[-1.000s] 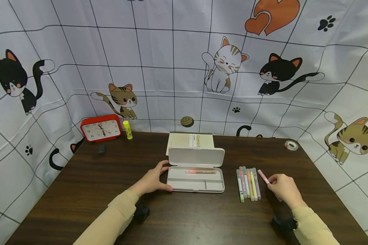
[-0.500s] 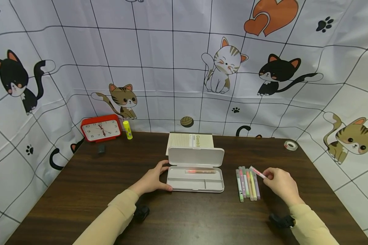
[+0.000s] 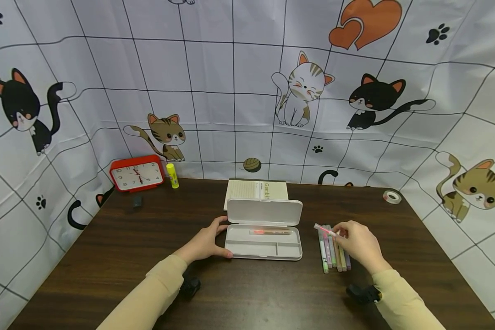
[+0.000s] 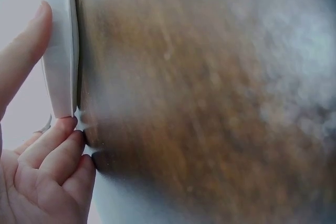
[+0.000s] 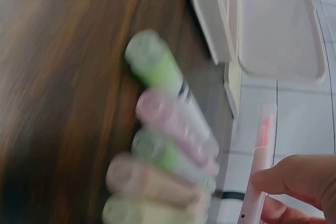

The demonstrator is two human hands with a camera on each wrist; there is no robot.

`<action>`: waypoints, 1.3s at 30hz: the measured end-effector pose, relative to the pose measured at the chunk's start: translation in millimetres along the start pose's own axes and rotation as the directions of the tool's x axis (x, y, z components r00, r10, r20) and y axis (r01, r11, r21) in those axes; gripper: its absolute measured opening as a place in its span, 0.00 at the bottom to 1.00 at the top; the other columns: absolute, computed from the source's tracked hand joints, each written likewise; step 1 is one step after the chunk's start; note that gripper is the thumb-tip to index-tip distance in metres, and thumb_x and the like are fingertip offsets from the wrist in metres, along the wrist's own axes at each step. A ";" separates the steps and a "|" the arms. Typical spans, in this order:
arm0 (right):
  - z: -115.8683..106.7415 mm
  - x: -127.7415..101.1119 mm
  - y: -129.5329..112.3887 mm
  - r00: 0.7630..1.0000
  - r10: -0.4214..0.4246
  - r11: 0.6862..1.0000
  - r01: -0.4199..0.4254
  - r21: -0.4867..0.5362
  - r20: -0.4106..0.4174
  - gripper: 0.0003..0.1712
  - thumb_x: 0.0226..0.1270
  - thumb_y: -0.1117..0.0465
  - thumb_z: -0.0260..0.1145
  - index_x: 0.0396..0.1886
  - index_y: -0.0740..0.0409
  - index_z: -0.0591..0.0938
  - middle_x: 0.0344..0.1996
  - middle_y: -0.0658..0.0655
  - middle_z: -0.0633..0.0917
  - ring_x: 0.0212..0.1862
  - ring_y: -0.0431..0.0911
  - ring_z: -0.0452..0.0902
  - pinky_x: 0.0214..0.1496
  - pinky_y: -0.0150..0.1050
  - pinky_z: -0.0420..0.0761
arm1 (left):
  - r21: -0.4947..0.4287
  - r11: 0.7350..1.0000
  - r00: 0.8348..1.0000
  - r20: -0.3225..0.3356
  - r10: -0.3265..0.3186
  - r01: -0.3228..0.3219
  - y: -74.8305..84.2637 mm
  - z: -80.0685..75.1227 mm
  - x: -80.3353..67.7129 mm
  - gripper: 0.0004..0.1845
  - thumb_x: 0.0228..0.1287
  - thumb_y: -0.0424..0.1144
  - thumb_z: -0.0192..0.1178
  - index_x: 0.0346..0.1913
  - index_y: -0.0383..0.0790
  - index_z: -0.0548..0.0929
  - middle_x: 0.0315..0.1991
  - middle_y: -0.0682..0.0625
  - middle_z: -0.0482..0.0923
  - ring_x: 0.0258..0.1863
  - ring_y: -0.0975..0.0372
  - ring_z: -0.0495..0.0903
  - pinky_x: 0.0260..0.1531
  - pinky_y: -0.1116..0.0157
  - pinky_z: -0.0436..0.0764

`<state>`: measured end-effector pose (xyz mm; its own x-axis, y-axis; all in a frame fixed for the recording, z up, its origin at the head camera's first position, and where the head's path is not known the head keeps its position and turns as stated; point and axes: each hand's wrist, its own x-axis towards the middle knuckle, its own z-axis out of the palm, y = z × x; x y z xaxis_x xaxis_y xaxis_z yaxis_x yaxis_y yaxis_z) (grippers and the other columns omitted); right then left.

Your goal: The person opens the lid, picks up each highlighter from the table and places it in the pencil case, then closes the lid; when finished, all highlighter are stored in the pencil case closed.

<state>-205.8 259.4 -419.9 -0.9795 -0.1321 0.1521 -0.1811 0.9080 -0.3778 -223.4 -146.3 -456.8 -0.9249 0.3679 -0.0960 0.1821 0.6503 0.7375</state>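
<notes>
My right hand point(image 3: 360, 244) pinches a pink marker point(image 3: 325, 229) between thumb and fingers, holding it over a row of several coloured markers point(image 3: 325, 256) on the table. In the right wrist view the pink marker point(image 5: 257, 174) has a clear cap end, and the row shows green, pink, orange and yellow ends. A white pencil case point(image 3: 249, 250) lies with its lid raised; one orange-pink marker point(image 3: 270, 232) rests in its back compartment. My left hand point(image 3: 204, 240) grips the case's left end. In the left wrist view the thumb point(image 4: 31, 45) presses the case wall point(image 4: 59, 72), with curled fingers at its corner.
Behind the case lies a cream notebook point(image 3: 241, 189). A red clock point(image 3: 137, 174), a yellow glue stick point(image 3: 172, 176) and a small dark block point(image 3: 137, 201) are at the back left. A tape roll point(image 3: 392, 197) lies at the back right, near the cat-print curtain point(image 3: 208, 68).
My right hand has lifted the pink marker from the table right of the row and carried it leftward over the other markers. The left hand stays at the case.
</notes>
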 end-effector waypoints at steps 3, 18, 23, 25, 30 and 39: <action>3.7 5.8 -8.6 1.000 -0.021 1.000 0.021 0.008 0.006 0.07 0.56 0.65 0.66 0.36 0.56 0.86 0.28 0.53 0.80 0.26 0.44 0.71 0.22 0.37 0.69 | 0.001 1.000 1.000 -0.002 0.003 -0.003 1.0 0.1 0.1 0.57 0.43 0.47 0.77 0.72 0.36 0.52 0.66 0.39 0.66 0.67 0.47 0.63 0.63 0.47 0.62; 28.8 21.3 -48.5 0.988 -0.153 0.988 0.153 0.025 -0.009 0.04 0.54 0.65 0.69 0.31 0.54 0.86 0.25 0.48 0.78 0.27 0.42 0.69 0.28 0.37 0.71 | -0.026 1.000 1.000 -0.009 0.015 -0.016 -0.1 2.8 0.3 0.57 0.42 0.46 0.77 0.72 0.38 0.52 0.67 0.40 0.67 0.68 0.48 0.62 0.65 0.47 0.61; 37.1 27.1 -63.9 0.983 -0.182 0.983 0.183 0.019 -0.016 0.04 0.54 0.65 0.71 0.30 0.54 0.86 0.24 0.48 0.77 0.28 0.41 0.69 0.29 0.37 0.71 | -0.028 1.000 1.000 -0.011 0.010 -0.010 -2.4 2.2 -0.1 0.58 0.42 0.47 0.77 0.72 0.38 0.52 0.67 0.41 0.67 0.69 0.49 0.62 0.65 0.48 0.61; 40.2 28.6 -69.1 0.982 -0.187 0.982 0.187 0.015 -0.011 0.04 0.54 0.65 0.71 0.30 0.53 0.87 0.24 0.48 0.77 0.28 0.41 0.70 0.29 0.36 0.71 | -0.027 1.000 1.000 -0.013 0.010 -0.011 -2.8 2.0 -0.6 0.58 0.42 0.47 0.77 0.72 0.38 0.52 0.67 0.41 0.67 0.68 0.49 0.62 0.65 0.48 0.61; 48.9 31.0 -78.8 0.977 -0.215 0.976 0.215 0.039 -0.005 0.04 0.53 0.66 0.71 0.29 0.53 0.87 0.23 0.48 0.76 0.27 0.40 0.68 0.29 0.36 0.70 | -0.024 0.999 1.000 -0.014 0.023 -0.024 -3.0 1.2 -1.9 0.57 0.42 0.47 0.77 0.72 0.37 0.52 0.67 0.40 0.67 0.68 0.48 0.62 0.65 0.47 0.61; 61.9 37.2 -98.1 0.969 -0.248 0.968 0.248 0.038 -0.013 0.05 0.51 0.65 0.73 0.27 0.52 0.86 0.23 0.47 0.77 0.28 0.40 0.70 0.30 0.36 0.72 | -0.013 1.000 1.000 -0.006 0.026 -0.027 -2.1 -0.3 -2.4 0.57 0.42 0.47 0.77 0.72 0.38 0.52 0.66 0.40 0.67 0.68 0.48 0.62 0.65 0.47 0.61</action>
<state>-229.9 140.7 -433.6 -0.9028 -0.3480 0.2527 -0.4218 0.8311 -0.3623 -221.7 -148.7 -457.9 -0.9219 0.3807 -0.0722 0.2024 0.6319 0.7481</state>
